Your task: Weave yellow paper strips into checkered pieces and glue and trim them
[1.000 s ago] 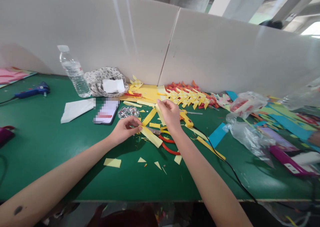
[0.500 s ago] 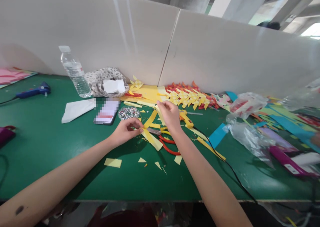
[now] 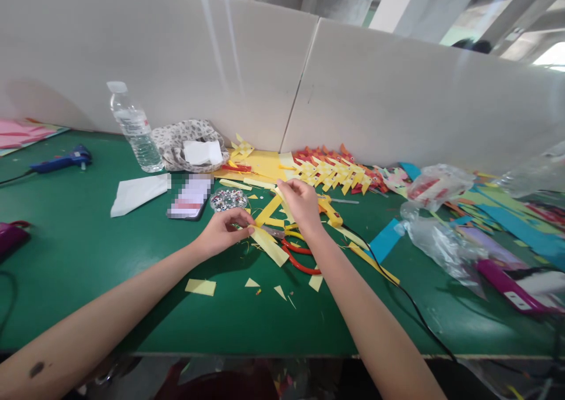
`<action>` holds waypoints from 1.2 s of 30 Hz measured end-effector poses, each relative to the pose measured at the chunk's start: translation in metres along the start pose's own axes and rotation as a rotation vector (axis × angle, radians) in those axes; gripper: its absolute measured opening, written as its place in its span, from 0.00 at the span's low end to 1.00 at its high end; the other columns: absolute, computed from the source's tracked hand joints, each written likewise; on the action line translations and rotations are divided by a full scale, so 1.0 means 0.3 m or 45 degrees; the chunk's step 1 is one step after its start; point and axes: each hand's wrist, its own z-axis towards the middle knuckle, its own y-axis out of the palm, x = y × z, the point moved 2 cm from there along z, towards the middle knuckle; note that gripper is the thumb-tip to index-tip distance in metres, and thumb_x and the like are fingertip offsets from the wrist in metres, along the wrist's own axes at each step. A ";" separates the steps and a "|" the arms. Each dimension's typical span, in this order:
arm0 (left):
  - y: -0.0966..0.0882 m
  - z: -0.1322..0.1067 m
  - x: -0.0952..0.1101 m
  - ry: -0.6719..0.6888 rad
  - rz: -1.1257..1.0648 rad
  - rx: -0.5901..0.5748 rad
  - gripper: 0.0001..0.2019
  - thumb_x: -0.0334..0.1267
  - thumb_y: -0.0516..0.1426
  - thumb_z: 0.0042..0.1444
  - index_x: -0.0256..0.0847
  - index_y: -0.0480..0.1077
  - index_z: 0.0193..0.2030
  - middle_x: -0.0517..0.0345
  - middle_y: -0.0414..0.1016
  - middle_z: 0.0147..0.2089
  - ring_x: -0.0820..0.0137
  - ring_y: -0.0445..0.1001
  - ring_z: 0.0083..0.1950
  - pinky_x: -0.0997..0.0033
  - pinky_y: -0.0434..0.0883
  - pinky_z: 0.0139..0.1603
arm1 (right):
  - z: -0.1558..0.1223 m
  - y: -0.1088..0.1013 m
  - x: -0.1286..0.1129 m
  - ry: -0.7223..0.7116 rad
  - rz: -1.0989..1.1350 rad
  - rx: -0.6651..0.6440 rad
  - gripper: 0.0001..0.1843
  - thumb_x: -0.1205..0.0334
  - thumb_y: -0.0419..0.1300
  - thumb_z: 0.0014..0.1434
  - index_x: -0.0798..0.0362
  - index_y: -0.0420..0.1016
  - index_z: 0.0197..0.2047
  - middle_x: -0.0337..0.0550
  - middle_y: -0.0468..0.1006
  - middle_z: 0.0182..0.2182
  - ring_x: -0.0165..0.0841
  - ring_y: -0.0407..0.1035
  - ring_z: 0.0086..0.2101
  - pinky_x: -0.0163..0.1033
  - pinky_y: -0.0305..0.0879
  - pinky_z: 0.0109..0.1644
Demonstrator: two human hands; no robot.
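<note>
My left hand (image 3: 225,232) is closed in a pinch on folded yellow paper strips (image 3: 271,247), at the spot where they cross. One strip slants down to the right from my fingertips, and another rises toward the upper right. My right hand (image 3: 300,203) pinches a pale yellow strip end (image 3: 285,203) between thumb and fingers, higher and to the right. Whether both hands hold the same strip I cannot tell. Under them on the green table lie scissors (image 3: 300,262) with red and yellow handles, partly covered by the strips and my right forearm.
A yellow glue gun (image 3: 329,210) with a black cord lies right of my right hand. Beyond are a dish of small beads (image 3: 228,199), a phone (image 3: 189,197), a water bottle (image 3: 135,126) and woven yellow paper fish (image 3: 331,173). Paper scraps (image 3: 200,286) lie in front.
Both hands keep their pinches on the yellow strips in nearly the same place. The whole view has shifted very slightly.
</note>
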 end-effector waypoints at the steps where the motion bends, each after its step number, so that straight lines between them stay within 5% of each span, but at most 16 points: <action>1: 0.000 0.000 0.000 -0.001 0.001 0.002 0.08 0.39 0.60 0.48 0.37 0.68 0.32 0.58 0.70 0.30 0.74 0.70 0.31 0.78 0.67 0.27 | -0.004 0.002 -0.006 -0.002 -0.021 -0.014 0.17 0.49 0.57 0.50 0.53 0.65 0.19 0.34 0.63 0.17 0.26 0.56 0.21 0.34 0.52 0.28; 10: -0.010 0.006 0.000 -0.020 -0.056 0.055 0.11 0.39 0.62 0.46 0.38 0.67 0.34 0.59 0.69 0.31 0.74 0.70 0.32 0.79 0.68 0.26 | -0.026 0.028 -0.022 -0.075 -0.045 -0.232 0.15 0.49 0.60 0.47 0.52 0.65 0.25 0.37 0.71 0.25 0.25 0.59 0.22 0.34 0.57 0.29; 36: -0.010 0.011 -0.002 -0.060 -0.136 0.064 0.13 0.41 0.63 0.44 0.38 0.66 0.33 0.59 0.69 0.30 0.74 0.70 0.30 0.80 0.68 0.22 | 0.023 0.001 0.048 0.048 0.005 -0.061 0.20 0.44 0.61 0.45 0.54 0.72 0.27 0.39 0.72 0.24 0.29 0.63 0.25 0.36 0.62 0.32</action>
